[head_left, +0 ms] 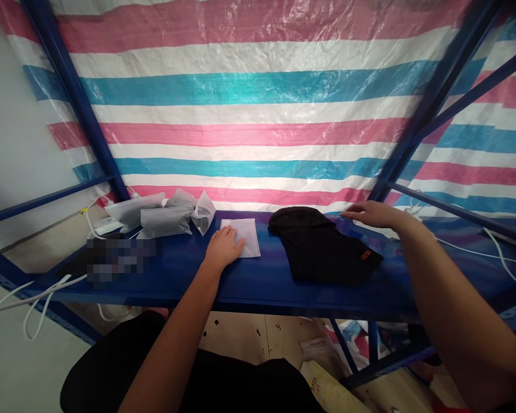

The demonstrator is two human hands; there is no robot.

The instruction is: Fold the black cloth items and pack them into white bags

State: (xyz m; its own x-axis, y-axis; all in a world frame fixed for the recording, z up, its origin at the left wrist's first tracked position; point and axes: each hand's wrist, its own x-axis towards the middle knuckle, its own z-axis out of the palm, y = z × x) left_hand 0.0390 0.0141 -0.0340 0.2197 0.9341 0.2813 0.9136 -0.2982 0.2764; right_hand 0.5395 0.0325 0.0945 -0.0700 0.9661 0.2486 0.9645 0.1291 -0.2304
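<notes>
My left hand (224,246) lies flat on a thin white bag (247,236) spread on the blue metal shelf (249,281), fingers together and stretched out. My right hand (370,214) reaches to the far edge of the shelf, fingers extended, just behind a black folded garment (327,246) with a small orange label. It holds nothing that I can see.
A pile of grey-white bags (163,215) sits at the shelf's left rear. A blurred patch lies at the left front. White cables (38,298) hang at the left and run along the right. A striped tarp (258,103) hangs behind. Boxes lie on the floor below.
</notes>
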